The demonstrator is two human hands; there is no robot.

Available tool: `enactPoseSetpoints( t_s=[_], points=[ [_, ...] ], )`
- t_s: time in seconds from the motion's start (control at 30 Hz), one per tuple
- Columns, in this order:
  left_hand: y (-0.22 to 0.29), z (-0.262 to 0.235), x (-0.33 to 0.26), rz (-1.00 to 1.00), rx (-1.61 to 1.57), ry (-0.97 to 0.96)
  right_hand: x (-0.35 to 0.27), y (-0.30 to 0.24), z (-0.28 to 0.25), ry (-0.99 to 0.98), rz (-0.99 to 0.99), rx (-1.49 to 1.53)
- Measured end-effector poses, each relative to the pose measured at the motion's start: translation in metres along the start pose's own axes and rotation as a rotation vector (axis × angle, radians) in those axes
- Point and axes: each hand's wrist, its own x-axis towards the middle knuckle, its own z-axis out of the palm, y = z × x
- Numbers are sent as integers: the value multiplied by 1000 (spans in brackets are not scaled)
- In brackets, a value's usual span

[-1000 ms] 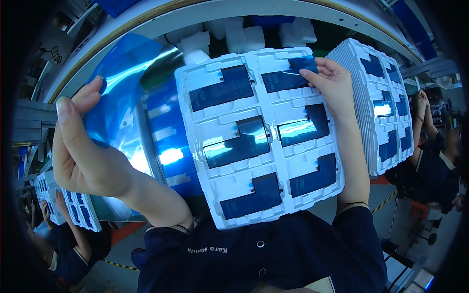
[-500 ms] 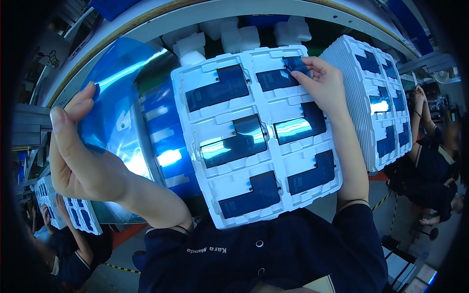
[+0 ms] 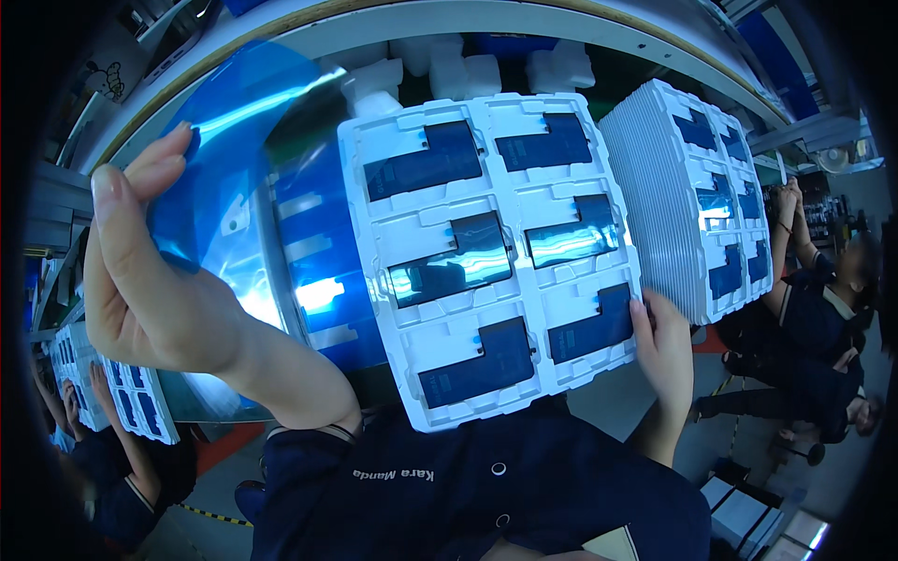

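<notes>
A white plastic tray point(image 3: 505, 201) lies tilted in front of me, with several dark L-shaped battery packs point(image 3: 454, 262) set in its pockets. My right hand point(image 3: 666, 346) grips the tray's lower right edge, thumb on the rim; its other fingers are partly hidden. At the left, my left hand point(image 3: 150, 280) is raised, its fingers curled at the edge of a clear blue plastic film point(image 3: 229, 122). That film bends upward over a glossy sheet. Beside the tray lies a blue panel point(image 3: 313, 252) with pale cut-out shapes.
A tall stack of similar white trays point(image 3: 645, 187) stands at the right, batteries in the top one. White foam blocks point(image 3: 463, 75) sit behind my tray, below a shelf edge point(image 3: 524, 11). Co-workers point(image 3: 828, 309) are at both sides, one beside more filled trays point(image 3: 140, 402).
My right hand has left the battery at the tray's far right pocket and come down to the near right edge. The left hand still holds the film, slightly shifted.
</notes>
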Motion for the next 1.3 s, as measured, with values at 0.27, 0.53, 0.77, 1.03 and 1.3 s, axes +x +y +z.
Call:
enactPoseSetpoints(
  t_s=[0.27,0.53,0.77,1.03,1.3],
  points=[
    [17,3,-2,9,-61,23,-33,-21,2,221,-73,-495],
    [9,-13,2,-12,-171,116,-37,-3,-21,163,253,414],
    [1,-14,0,57,-127,41,-76,-41,55,172,18,2024],
    [9,-11,-5,-6,-246,-2,-73,-52,60,-256,164,1967],
    [8,-11,-6,-56,-301,-16,-72,-55,26,3,113,1890]
  ],
)
